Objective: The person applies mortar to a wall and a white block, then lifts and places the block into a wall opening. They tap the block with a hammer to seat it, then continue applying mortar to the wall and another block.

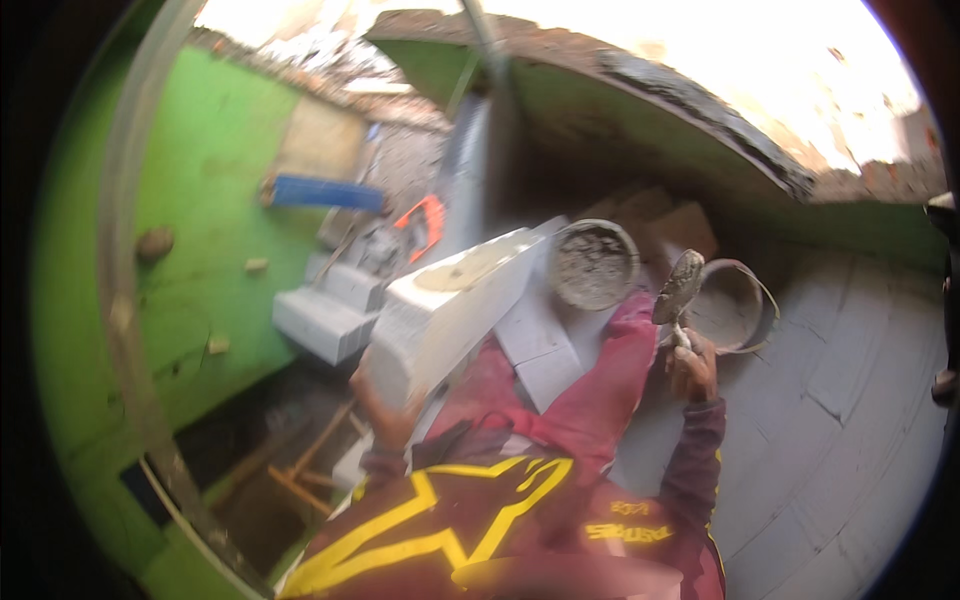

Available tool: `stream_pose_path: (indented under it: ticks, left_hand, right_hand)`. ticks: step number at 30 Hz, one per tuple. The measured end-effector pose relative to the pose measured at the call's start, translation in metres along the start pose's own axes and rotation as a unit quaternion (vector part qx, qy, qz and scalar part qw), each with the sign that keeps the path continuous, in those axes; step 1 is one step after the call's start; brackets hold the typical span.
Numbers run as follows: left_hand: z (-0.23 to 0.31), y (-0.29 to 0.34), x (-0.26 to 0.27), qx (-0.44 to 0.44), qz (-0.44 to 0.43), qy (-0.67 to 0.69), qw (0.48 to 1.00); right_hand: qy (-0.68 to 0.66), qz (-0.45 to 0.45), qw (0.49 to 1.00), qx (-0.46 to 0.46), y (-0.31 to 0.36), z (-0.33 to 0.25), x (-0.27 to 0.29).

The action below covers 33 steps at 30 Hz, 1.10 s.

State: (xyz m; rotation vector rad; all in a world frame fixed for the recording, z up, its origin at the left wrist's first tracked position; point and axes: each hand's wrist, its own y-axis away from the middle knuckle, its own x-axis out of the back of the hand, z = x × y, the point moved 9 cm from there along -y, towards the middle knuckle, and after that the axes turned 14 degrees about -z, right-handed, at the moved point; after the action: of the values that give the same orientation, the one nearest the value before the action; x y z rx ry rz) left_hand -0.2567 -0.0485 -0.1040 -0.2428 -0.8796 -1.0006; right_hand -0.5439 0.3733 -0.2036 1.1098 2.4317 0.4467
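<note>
A long white building block (pixel 462 300) stands tilted in front of me, with a patch of wet mortar (pixel 470 270) spread along its top. At the block's near lower end my left hand (pixel 390 400) grips it; some fingers are hidden beneath. My right hand (pixel 693 368) is closed round the handle of a trowel (pixel 680 287) held up, its blade coated in grey mortar. Between the block and the trowel sits a bucket of mortar (pixel 594 264). A second bucket (pixel 728 312), with a wire handle and grey residue inside, stands just right of the trowel.
More white blocks (pixel 325 318) lie at the left, and others (pixel 545 350) between my legs. Beyond them are an orange handsaw (pixel 425 225) and a blue cylinder (pixel 322 192). A metal post (pixel 118 250) crosses the left side near a green wall (pixel 210 130). Below is a dark gap with a wooden frame (pixel 300 475).
</note>
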Motion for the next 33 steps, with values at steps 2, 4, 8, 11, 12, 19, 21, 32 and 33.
stream_pose_path:
  ticks: [2, 4, 8, 11, 12, 19, 21, 32, 33]
  left_hand:
    - [-0.004, 0.000, 0.005, 0.026, 0.013, -0.015, 0.999]
    - [0.002, 0.001, 0.010, 0.008, 0.028, -0.027, 0.999]
    - [0.000, 0.001, 0.015, 0.008, 0.034, 0.061, 0.998]
    - [-0.004, 0.000, 0.020, -0.002, 0.042, 0.044, 0.998]
    - [-0.007, 0.000, 0.022, -0.006, 0.048, 0.036, 0.998]
    - [-0.038, 0.009, 0.009, -0.039, 0.063, 0.239, 0.968]
    - [-0.058, 0.010, -0.012, 0.034, 0.019, 0.401, 0.915]
    - [-0.065, 0.022, -0.022, -0.062, 0.100, 0.349, 0.930]
    - [-0.068, 0.022, -0.023, -0.082, 0.109, 0.375, 0.917]
  right_hand:
    - [0.073, -0.102, 0.992, -0.013, -0.018, -0.035, -0.057]
    - [0.112, -0.198, 0.974, -0.022, -0.034, -0.065, -0.109]
    - [0.314, -0.339, 0.887, 0.020, -0.060, -0.114, -0.205]
    - [0.426, -0.387, 0.809, 0.118, -0.068, -0.143, -0.272]
    - [0.456, -0.395, 0.784, 0.143, -0.070, -0.149, -0.292]
    - [0.605, -0.389, 0.646, 0.256, -0.068, -0.171, -0.378]
    - [0.646, -0.376, 0.619, 0.241, -0.068, -0.168, -0.389]
    - [0.740, -0.293, 0.510, 0.325, -0.042, -0.188, -0.416]
    - [0.743, -0.296, 0.509, 0.318, -0.041, -0.183, -0.414]
